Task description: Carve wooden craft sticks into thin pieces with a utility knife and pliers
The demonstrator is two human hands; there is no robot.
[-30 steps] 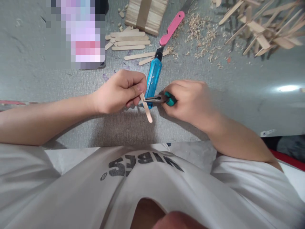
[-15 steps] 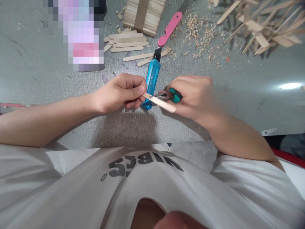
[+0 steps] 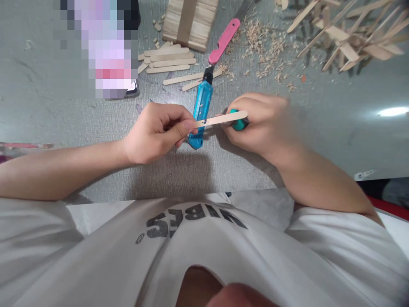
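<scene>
Between the thumb and fingers of my left hand [image 3: 161,133] is one end of a wooden craft stick [image 3: 223,118], which points right and bears a dark mark near my thumb. My right hand [image 3: 260,121] is closed around pliers [image 3: 239,123] with green grips; the stick passes in front of them and hides most of their jaws. Beneath the stick, on the table, lies a blue utility knife [image 3: 202,102], its black tip pointing away from me. The lower end of this knife is close to my left fingertips.
Farther back lie loose craft sticks [image 3: 172,57], a banded stack of sticks [image 3: 174,25] and a pink-handled folding knife [image 3: 225,40]. Wood shavings [image 3: 265,47] are scattered beside it. A structure of joined sticks [image 3: 348,38] stands at the far right. A blurred-out object [image 3: 107,55] is at the back left.
The craft stick has swung from slanting down to the right to pointing slightly upward, its free end now over the pliers' grip. My left hand has turned and dropped a little; the pliers remain in my right.
</scene>
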